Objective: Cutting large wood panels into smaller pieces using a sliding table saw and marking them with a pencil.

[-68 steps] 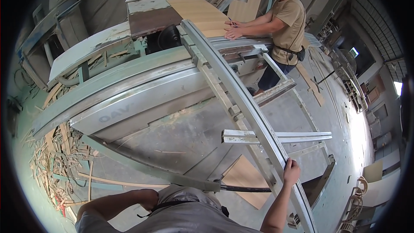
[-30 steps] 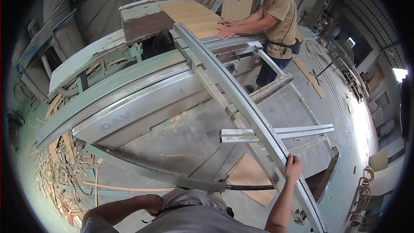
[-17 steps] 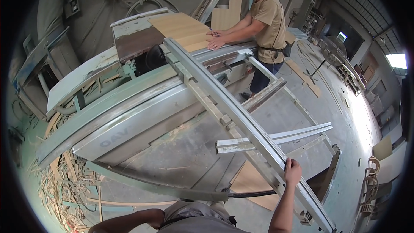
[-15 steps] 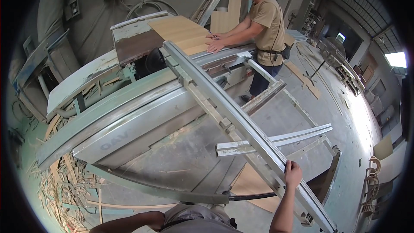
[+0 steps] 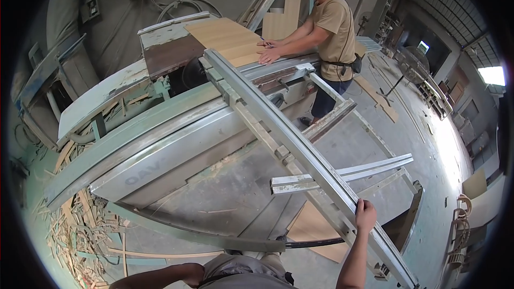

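Long metal rail [image 5: 289,132] runs slantwise across my view, from the machine's far side down to the lower edge, where its near end is hard to make out. My right hand [image 5: 366,214] is curled around its right edge, grasping it; the fingers underneath are hidden from me. My left hand [image 5: 196,273] sits at the waist, tucked against the clothing, and I cannot tell whether it is clenched or loose. The forearms are cut off at the bottom, and the lens rim blacks out all four corners.

The rail lies over a worn, paint-flecked frame beside a grey machine body [image 5: 176,152]. Around it I get dusty concrete floor [image 5: 230,192], greenish toward the sides, a drab wall [image 5: 115,0] behind and a glaring strip of daylight at right.

Counting: one rail; one shorter metal bar [image 5: 377,167] passing crosswise beneath it; one wooden sheet [image 5: 313,228] on the floor, partly covered by the frame; one standing fan [image 5: 413,64]. One co-worker [image 5: 338,27] across from me has two hands at one wooden board [image 5: 222,37]. The offcuts [image 5: 80,235] heaped at left are too tangled to count.
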The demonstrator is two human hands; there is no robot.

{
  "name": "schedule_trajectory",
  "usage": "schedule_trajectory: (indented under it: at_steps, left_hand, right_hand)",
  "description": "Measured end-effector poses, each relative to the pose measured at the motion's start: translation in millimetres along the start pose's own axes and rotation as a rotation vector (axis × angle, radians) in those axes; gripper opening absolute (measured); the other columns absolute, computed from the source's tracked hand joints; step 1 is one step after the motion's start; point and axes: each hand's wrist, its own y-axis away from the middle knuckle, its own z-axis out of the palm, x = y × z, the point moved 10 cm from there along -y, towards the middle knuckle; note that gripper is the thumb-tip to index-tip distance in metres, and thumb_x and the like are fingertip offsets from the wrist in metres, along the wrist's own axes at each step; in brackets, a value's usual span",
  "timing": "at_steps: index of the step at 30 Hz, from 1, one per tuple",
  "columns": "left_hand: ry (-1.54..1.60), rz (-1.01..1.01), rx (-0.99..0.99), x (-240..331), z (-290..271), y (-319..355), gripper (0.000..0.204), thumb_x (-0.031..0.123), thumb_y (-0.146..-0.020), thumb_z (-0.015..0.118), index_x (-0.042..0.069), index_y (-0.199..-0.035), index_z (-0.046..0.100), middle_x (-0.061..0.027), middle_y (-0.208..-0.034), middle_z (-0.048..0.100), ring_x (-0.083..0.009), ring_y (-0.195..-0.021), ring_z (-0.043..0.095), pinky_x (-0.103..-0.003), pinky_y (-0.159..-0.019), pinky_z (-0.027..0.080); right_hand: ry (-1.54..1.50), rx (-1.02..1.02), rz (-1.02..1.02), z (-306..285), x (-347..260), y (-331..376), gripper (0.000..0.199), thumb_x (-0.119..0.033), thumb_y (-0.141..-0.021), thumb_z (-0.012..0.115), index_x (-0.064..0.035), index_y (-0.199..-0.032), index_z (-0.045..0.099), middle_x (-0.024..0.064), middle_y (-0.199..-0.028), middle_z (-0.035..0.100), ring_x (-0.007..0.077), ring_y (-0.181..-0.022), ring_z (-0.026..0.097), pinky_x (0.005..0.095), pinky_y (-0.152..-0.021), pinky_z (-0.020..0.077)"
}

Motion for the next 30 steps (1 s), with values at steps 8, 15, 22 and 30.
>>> schedule_trajectory:
  at_steps: [8,15,22,30]
  left_hand:
    - [-0.303,0.243,0.118,21.0,-6.0,-3.0,0.026,0.032,-0.068,0.059,0.009,-0.056,0.062,-0.0127,-0.060,0.061,-0.0329,-0.064,0.061,-0.042,-0.062,0.050]
    - [-0.254,0.248,0.146,27.2,-25.6,-8.0,0.029,0.033,-0.068,0.058,0.007,-0.057,0.062,-0.0148,-0.062,0.061,-0.0340,-0.064,0.061,-0.043,-0.062,0.049]
    - [-0.295,0.148,0.034,26.9,-33.0,-9.3,0.030,0.034,-0.069,0.058,0.007,-0.059,0.063,-0.0153,-0.064,0.062,-0.0343,-0.066,0.061,-0.044,-0.063,0.049]
    - [-0.319,0.193,0.114,31.8,-33.2,-9.8,0.029,0.036,-0.069,0.058,0.009,-0.059,0.063,-0.0123,-0.064,0.063,-0.0327,-0.067,0.062,-0.041,-0.066,0.050]
  right_hand:
    - [0.002,-0.019,0.019,1.8,2.9,-0.7,0.034,-0.035,-0.086,0.052,-0.0040,-0.085,0.068,0.0176,-0.083,0.064,0.0350,-0.079,0.060,0.0411,-0.071,0.0466]
    - [0.009,-0.021,0.009,-1.5,-2.4,1.5,0.034,-0.035,-0.086,0.052,-0.0044,-0.084,0.068,0.0175,-0.082,0.064,0.0345,-0.078,0.061,0.0408,-0.071,0.0468]
    - [0.013,-0.030,0.008,0.8,0.7,0.9,0.034,-0.036,-0.086,0.052,-0.0045,-0.084,0.067,0.0180,-0.082,0.064,0.0348,-0.079,0.061,0.0410,-0.070,0.0467]
    - [-0.011,-0.032,0.001,-1.0,-3.1,1.9,0.036,-0.036,-0.086,0.052,-0.0038,-0.086,0.067,0.0196,-0.081,0.064,0.0362,-0.077,0.061,0.0415,-0.070,0.0467]
